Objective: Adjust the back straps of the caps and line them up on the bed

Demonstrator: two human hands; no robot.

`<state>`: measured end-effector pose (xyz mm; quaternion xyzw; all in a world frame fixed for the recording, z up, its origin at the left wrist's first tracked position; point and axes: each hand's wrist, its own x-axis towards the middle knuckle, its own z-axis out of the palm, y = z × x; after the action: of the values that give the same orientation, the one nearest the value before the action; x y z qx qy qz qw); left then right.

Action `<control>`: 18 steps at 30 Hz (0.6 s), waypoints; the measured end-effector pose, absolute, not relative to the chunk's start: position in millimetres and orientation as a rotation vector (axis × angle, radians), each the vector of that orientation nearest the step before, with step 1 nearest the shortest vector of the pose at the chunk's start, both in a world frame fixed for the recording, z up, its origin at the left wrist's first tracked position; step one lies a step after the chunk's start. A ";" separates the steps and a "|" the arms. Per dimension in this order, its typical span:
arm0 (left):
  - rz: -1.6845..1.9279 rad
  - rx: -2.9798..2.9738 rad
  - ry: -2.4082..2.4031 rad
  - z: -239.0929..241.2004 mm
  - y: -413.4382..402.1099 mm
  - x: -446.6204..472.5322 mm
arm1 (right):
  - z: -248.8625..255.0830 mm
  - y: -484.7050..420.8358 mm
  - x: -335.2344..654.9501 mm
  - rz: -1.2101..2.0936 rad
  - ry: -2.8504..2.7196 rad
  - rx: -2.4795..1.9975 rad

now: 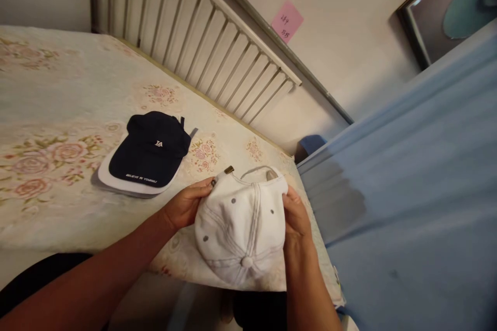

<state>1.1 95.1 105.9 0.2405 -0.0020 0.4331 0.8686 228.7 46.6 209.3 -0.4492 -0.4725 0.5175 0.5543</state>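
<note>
Between my two hands is a white baseball cap, its top button towards me and its back opening and strap facing away. My left hand grips the cap's left edge, close to a small metal buckle on the strap end. On the opposite side my right hand holds the right edge, with some fingers hidden behind the fabric. To the left, a dark navy cap with a white lower brim lies on the floral bed cover. It bears a small white emblem and lettering along its brim.
A white barred rail runs along the far side of the bed. Blue curtain fabric hangs at the right. A pink note is stuck on the wall, and a framed mirror shows at the upper right.
</note>
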 end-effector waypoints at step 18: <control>0.895 1.085 0.518 90.7 103.1 11.7 | 187.8 76.3 249.7 0.881 -1.860 -1.622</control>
<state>11.7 103.1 90.7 0.4933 0.2356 0.4066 0.7320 249.7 76.3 187.8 -0.5981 -0.6857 0.3250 0.2578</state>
